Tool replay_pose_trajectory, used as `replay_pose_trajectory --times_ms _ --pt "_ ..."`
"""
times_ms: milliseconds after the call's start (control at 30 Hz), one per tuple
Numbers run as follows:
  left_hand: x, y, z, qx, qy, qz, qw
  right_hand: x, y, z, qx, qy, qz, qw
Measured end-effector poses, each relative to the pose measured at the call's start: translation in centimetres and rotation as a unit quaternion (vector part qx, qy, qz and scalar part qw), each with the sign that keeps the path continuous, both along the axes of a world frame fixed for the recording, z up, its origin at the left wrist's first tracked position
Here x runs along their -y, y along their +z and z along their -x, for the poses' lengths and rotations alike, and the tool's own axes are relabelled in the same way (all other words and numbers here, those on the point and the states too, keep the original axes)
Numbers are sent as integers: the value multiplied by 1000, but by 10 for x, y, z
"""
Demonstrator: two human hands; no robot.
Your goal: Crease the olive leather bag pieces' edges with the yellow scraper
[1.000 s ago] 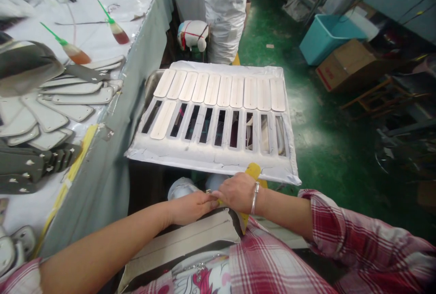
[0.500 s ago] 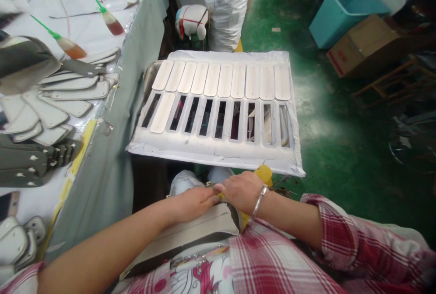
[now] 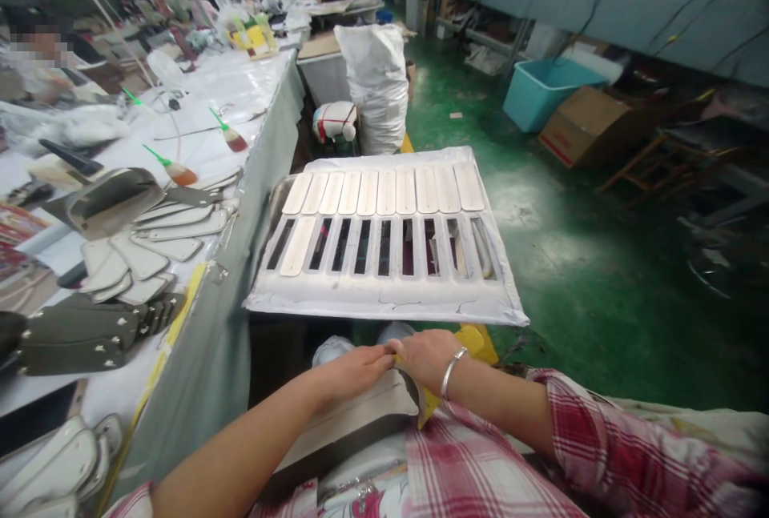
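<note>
A curved cream-coloured panel [image 3: 366,414] with a dark edge, leather-like in look, lies across my lap. My left hand [image 3: 354,370] is on its far edge, fingers together and bent over it. Beside it my right hand [image 3: 429,359] grips the same edge, the two hands touching near the thumbs. The fingertips are partly hidden. Something yellow [image 3: 477,342] shows behind and below my right hand. In front of my hands is a white-covered slotted board [image 3: 372,306]. Cream strips [image 3: 388,191] line its far row, and a single strip [image 3: 299,247] covers one near-row slot.
At left, a white-topped table [image 3: 222,78] carries cream flat pieces [image 3: 141,255], dark grey pieces [image 3: 81,330] and green-tipped bottles [image 3: 231,136]. Beyond the board stands a white sack [image 3: 378,86]. Rightwards are a turquoise bin [image 3: 544,98], a cardboard box [image 3: 585,126] and a wooden stool [image 3: 637,158].
The head view has tilted up, bringing more of the room into sight. Both hands stay on the curved panel's edge, having shifted only slightly.
</note>
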State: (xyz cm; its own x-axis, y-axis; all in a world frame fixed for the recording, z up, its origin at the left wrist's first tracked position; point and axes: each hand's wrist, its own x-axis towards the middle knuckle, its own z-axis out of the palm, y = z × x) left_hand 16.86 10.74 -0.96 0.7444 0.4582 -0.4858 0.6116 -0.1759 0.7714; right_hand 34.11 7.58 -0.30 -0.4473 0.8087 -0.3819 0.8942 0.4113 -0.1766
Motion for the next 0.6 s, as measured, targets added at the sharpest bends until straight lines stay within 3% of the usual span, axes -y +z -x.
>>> replay_pose_trajectory --times_ms 167,267,333,400,467,600 --pt "11 7 2 -14 20 -47 999 13 -1 7 3 -10 -18 1000" --pt "8 11 6 18 15 -38 999 10 -7 0 -26 -27 7 999" --pt "3 12 8 43 26 -5 999 7 -12 -14 -75 -120 41 989" --pt "-2 12 10 41 61 26 997 6 -17 -35 -115 -235 63 963" --pt "-4 12 9 23 86 34 995 10 -24 -57 -131 -307 72 940" --pt "8 12 5 -48 47 -71 995 39 -41 -81 -188 -375 134 898"
